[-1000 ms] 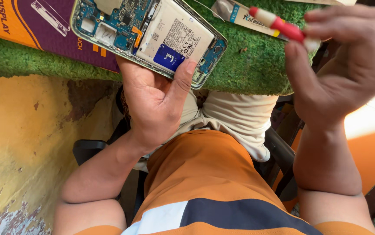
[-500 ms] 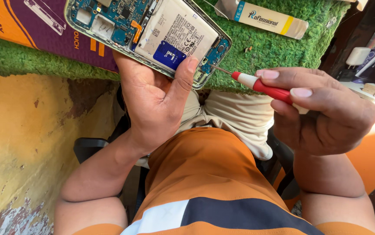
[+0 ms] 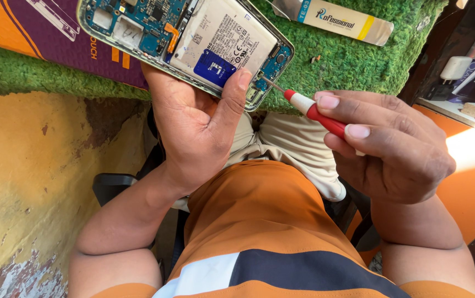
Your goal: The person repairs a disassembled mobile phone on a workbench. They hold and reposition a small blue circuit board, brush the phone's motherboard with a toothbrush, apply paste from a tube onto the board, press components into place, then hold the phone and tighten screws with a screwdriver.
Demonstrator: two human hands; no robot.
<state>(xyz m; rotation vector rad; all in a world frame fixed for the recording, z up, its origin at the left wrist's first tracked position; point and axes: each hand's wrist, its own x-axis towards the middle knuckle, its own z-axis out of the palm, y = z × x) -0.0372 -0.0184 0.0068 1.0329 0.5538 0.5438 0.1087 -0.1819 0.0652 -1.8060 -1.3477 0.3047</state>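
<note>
My left hand holds an opened phone with its back cover off, thumb pressed on the blue label of the white battery. Blue circuit boards show at both ends of the phone. My right hand grips a small red-and-white screwdriver. Its thin metal tip touches the phone's lower corner beside the blue board. The phone hangs just off the edge of a green turf mat.
A purple and orange box lies on the mat under the phone's far end. A white and yellow flat packet lies farther back. A yellow worn wall is at left. Small white items sit on a dark shelf at right.
My right hand came down from the mat's far side with the screwdriver and brought its tip to the phone's lower corner. The left hand kept holding the phone.
</note>
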